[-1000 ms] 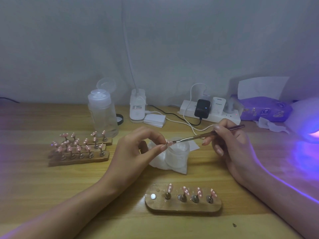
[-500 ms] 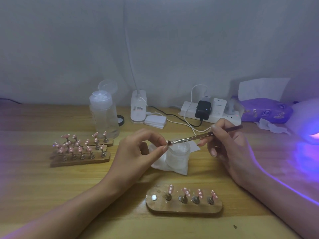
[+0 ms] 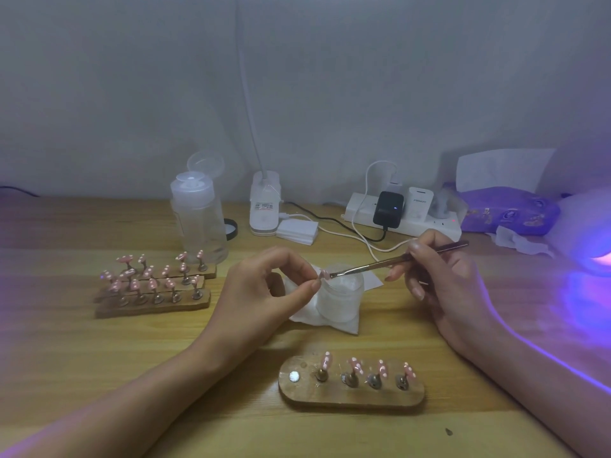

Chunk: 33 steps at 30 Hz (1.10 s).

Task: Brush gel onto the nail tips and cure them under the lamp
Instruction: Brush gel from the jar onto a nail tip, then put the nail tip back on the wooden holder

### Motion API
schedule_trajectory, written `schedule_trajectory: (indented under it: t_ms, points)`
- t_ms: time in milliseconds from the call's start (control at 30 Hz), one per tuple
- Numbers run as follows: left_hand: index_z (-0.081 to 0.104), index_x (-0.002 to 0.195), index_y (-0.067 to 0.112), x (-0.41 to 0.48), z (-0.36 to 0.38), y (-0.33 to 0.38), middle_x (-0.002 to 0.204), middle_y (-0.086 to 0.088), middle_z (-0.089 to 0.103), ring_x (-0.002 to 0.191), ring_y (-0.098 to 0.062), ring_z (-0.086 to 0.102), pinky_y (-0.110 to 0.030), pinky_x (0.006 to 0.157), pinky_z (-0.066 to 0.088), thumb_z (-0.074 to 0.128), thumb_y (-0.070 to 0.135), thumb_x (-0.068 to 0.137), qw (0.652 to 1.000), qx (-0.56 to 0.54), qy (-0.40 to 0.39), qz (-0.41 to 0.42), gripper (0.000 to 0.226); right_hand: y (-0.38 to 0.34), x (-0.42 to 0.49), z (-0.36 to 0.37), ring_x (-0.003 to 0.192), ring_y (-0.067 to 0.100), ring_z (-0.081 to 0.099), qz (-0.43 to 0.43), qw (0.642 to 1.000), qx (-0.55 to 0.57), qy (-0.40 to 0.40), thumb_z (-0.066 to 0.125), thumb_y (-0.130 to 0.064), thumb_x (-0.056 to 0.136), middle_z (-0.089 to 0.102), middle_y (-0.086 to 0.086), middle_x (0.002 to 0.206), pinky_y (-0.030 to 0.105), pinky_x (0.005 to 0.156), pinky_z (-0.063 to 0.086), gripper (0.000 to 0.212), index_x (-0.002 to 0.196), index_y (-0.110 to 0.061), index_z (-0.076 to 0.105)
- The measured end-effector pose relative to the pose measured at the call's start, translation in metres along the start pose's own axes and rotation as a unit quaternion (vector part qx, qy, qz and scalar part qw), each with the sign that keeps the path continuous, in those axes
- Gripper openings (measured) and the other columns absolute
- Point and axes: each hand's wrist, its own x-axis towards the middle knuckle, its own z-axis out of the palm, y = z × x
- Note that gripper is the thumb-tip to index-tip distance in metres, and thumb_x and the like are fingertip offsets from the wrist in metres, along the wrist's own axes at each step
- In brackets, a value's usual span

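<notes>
Your left hand (image 3: 264, 292) and right hand (image 3: 443, 279) show on bare forearms, uncovered all the way to the frame's edge. The fingernails (image 3: 419, 293) on your right hand are long, rounded and glossy. A violet glow edges your right forearm (image 3: 529, 375).

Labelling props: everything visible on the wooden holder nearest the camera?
The wooden holder is a flat oblong slab with rounded ends, wood-brown, lying flat on the table, nearer than the jar. Four small metal pegs stand in a row on it, each carrying a tilted pink nail tip with white dots. A bare silvery disc sits at its left end. The left hand and right hand are clear of it.
</notes>
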Motion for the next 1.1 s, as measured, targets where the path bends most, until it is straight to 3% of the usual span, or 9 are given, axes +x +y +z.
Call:
schedule_trajectory:
  t_ms: [67,233,400,600,800,967,1100]
  points:
    - [0.069,0.075,0.024,0.000,0.001,0.000,0.076,0.015,0.068,0.050,0.001,0.050,-0.009,0.048,0.036,0.078,0.009,0.082,1.000,0.000,0.000,0.000,0.018,0.000,0.001,-0.002,0.040,0.011,0.041,-0.011,1.000,0.012,0.004,0.058,-0.025,0.096,0.071,0.015,0.071,0.015,0.040,0.033,0.029,0.067,-0.028,0.055]
    - [0.069,0.076,0.020,0.000,0.001,-0.001,0.073,0.016,0.067,0.049,0.000,0.048,-0.009,0.048,0.035,0.077,0.011,0.083,1.000,-0.016,0.001,-0.008,0.015,0.001,0.000,0.000,0.041,0.013,0.042,-0.022,0.999,0.004,-0.049,0.069,-0.046,0.086,0.072,0.017,0.075,0.027,0.043,0.025,0.029,0.073,-0.024,0.055]
    - [0.069,0.077,0.018,0.000,0.001,-0.001,0.073,0.016,0.067,0.048,0.000,0.048,-0.009,0.048,0.035,0.077,0.010,0.083,1.000,-0.019,0.004,-0.003,0.013,0.001,0.001,-0.003,0.040,0.013,0.040,-0.019,1.000,0.003,-0.008,0.059,-0.030,0.090,0.071,0.017,0.070,0.019,0.041,0.033,0.021,0.070,-0.023,0.055]
    - [0.068,0.077,0.018,-0.001,0.001,-0.001,0.071,0.018,0.066,0.049,0.001,0.049,-0.008,0.049,0.036,0.077,0.010,0.083,1.000,-0.015,0.003,-0.002,0.012,0.001,0.001,0.001,0.040,0.012,0.044,-0.024,0.998,0.016,-0.059,0.068,-0.042,0.087,0.073,0.016,0.075,0.018,0.041,0.035,0.026,0.073,-0.023,0.056]
    - [0.069,0.078,0.020,-0.001,0.001,-0.005,0.072,0.018,0.066,0.050,0.001,0.049,-0.007,0.049,0.035,0.076,0.012,0.085,0.999,-0.030,0.006,0.012,0.013,0.004,0.003,-0.001,0.038,0.011,0.037,-0.007,1.000,-0.003,-0.026,0.059,-0.028,0.090,0.070,0.017,0.069,0.018,0.042,0.033,0.022,0.069,-0.023,0.053]
    - [0.071,0.080,0.026,0.007,-0.009,0.004,0.088,0.011,0.075,0.055,-0.002,0.053,-0.016,0.051,0.044,0.073,0.024,0.084,0.996,-0.083,0.019,0.025,0.005,0.003,0.003,-0.003,0.039,0.011,0.037,-0.002,1.000,0.008,-0.003,0.062,-0.028,0.091,0.070,0.016,0.069,0.018,0.040,0.031,0.026,0.066,-0.027,0.056]
    - [0.073,0.085,0.021,0.027,-0.040,0.033,0.086,0.004,0.076,0.056,-0.004,0.059,-0.010,0.052,0.046,0.073,0.022,0.081,0.987,-0.129,0.031,0.086,0.003,0.003,0.003,-0.002,0.039,0.011,0.038,0.010,1.000,0.009,-0.005,0.060,-0.035,0.084,0.069,0.016,0.068,0.020,0.041,0.027,0.020,0.067,-0.026,0.057]
